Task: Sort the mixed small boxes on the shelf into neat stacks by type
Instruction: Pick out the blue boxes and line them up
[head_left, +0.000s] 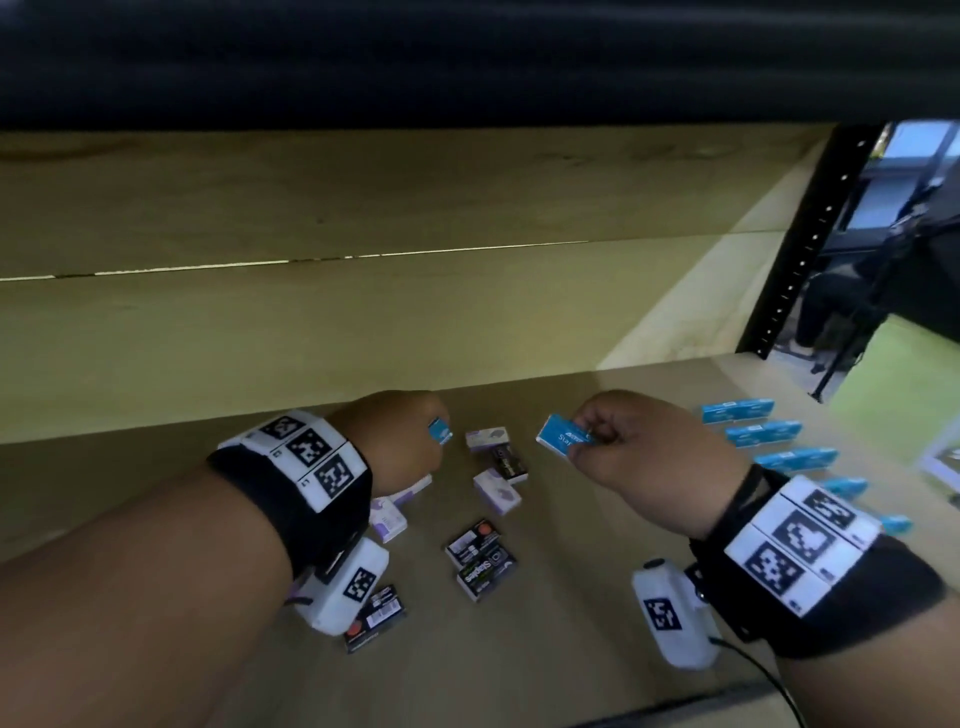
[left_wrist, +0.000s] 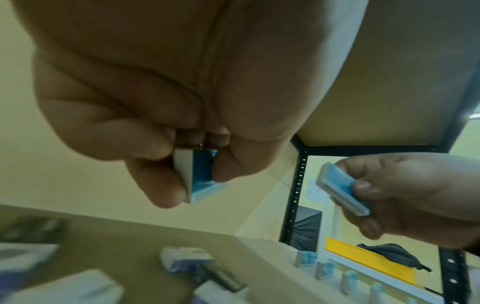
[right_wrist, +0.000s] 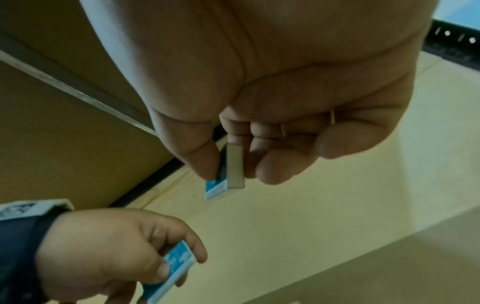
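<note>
Blue box (head_left: 440, 431) pinched in left hand (head_left: 400, 441); second blue box (head_left: 563, 439) pinched in right hand (head_left: 649, 457), both above the shelf (head_left: 571, 649). Row of blue boxes (head_left: 763, 434) at right; black boxes (head_left: 480, 558) and white boxes (head_left: 496, 491) lie mixed between the arms.

light: dim inside the shelf (head_left: 519, 675), bright patch from the right | blur: both wrist views soft, boxes below the left hand (left_wrist: 155, 102) fuzzy | edges: bent and stretched | top: dark band
</note>
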